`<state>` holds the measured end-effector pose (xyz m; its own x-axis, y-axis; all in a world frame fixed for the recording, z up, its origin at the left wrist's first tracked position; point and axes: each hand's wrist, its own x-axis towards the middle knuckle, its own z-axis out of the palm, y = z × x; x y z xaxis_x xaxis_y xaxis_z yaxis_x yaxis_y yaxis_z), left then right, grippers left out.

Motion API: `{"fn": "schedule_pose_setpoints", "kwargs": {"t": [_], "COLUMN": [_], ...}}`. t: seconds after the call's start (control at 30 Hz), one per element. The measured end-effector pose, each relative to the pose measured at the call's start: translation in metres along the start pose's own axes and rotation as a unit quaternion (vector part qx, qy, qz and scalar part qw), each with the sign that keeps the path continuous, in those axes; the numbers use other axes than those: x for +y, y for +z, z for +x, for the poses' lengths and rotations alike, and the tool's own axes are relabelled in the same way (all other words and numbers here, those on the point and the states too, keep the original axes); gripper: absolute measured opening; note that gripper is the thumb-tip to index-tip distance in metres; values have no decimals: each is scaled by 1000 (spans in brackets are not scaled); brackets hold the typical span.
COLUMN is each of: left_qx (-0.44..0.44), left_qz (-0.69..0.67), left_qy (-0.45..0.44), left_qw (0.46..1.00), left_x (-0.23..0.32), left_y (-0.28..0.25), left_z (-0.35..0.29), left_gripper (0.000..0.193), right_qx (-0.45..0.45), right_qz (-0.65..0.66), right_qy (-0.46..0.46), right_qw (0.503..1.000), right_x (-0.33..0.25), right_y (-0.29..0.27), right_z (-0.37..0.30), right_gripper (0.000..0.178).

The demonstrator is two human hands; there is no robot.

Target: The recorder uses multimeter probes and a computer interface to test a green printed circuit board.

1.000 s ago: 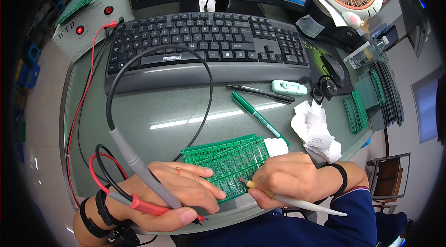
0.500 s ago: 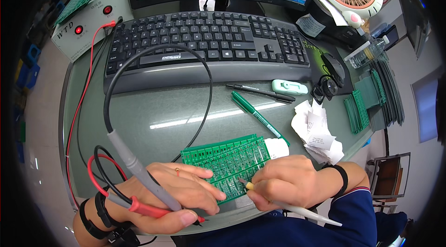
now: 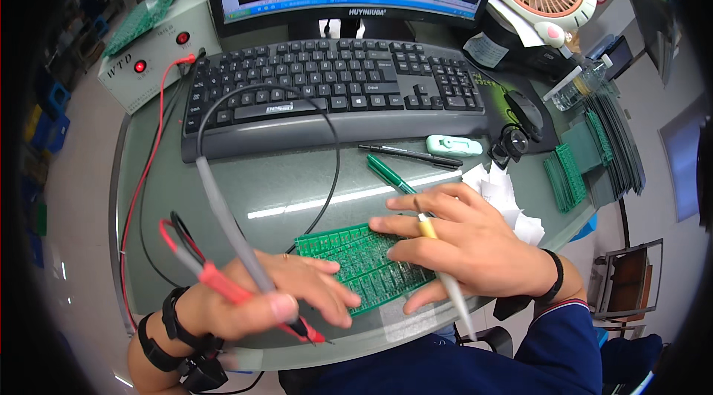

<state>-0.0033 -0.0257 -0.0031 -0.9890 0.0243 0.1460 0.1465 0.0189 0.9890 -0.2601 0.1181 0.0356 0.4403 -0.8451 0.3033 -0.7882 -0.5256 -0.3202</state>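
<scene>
A green circuit board panel lies on the table's front part, between my hands. My left hand rests its fingertips on the panel's left side. Clasped in that same hand are a red test probe and a grey test probe, their tips pointing down near the table edge. My right hand spreads over the panel's right side, fingertips touching the board. Tucked between its fingers is a craft knife with a white handle and yellow collar, its tip pointing up and away from the board.
Beyond the panel lie a green marker, a black pen and crumpled paper. A keyboard spans the back below a monitor. Probe cables loop at left beside a grey box. Stacked boards stand at right.
My right hand has lifted the knife tip off the board and opened its fingers across the panel. The knife has swung upright between them. My left hand stays on the board; the monitor picture differs.
</scene>
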Motion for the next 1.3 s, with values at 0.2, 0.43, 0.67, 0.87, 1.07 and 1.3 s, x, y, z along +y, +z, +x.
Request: {"fn": "schedule_pose_setpoints", "kwargs": {"t": [0.2,0.43,0.67,0.87,1.07,1.3], "left_qx": [206,224,225,225,227,208], "left_qz": [71,0,-191,-127,-71,1], "left_qy": [-11,-92,15,54,40,22], "left_qw": [976,970,955,965,970,978], "left_x": [24,39,10,-6,-3,-9], "left_y": [7,5,17,24,30,22], "left_z": [18,32,44,39,44,44], "left_gripper": [63,53,61,61,61,60], "right_qx": [-79,144,193,273,240,263], "right_qz": [-36,115,578,235,-274,-412], "right_qy": [12,13,37,119,518,417], "right_qw": [996,983,792,925,774,766], "right_x": [-3,4,-5,11,90,127], "right_y": [-6,-35,0,-58,-112,-90], "right_z": [0,5,15,-25,-159,-190], "right_gripper": [48,53,66,61,56,59]}}
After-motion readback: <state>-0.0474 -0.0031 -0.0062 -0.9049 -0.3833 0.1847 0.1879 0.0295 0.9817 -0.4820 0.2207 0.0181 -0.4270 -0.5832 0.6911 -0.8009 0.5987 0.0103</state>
